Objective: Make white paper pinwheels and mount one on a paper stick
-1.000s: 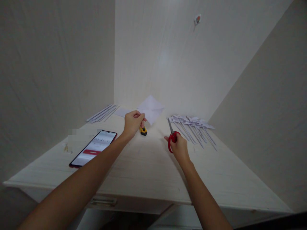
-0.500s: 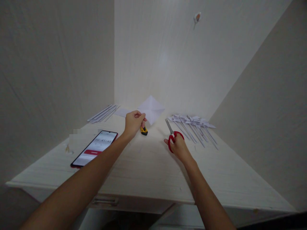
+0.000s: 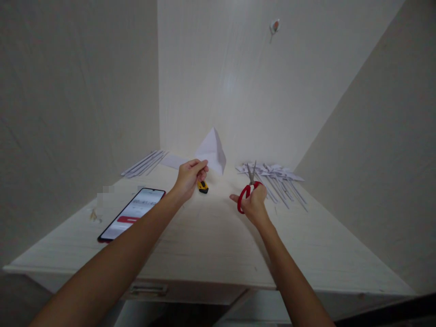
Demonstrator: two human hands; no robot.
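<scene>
My left hand (image 3: 188,177) pinches one corner of a folded white paper (image 3: 213,151) and holds it up above the pale wooden desk (image 3: 211,236). My right hand (image 3: 254,206) grips red-handled scissors (image 3: 248,190) by the handles, the blades pointing up and away. A small yellow and black object (image 3: 203,186) lies on the desk just under the left hand. The paper and the scissors are apart, a short gap between them.
A phone (image 3: 132,213) with a lit screen lies at the left. Several rolled white paper sticks (image 3: 145,162) lie at the back left. A pile of paper pinwheels on sticks (image 3: 275,179) lies at the back right. Walls close in on three sides.
My left hand has lifted and turned the paper more upright. My right hand has raised the scissors off the desk, the blades swinging from left-leaning to upright.
</scene>
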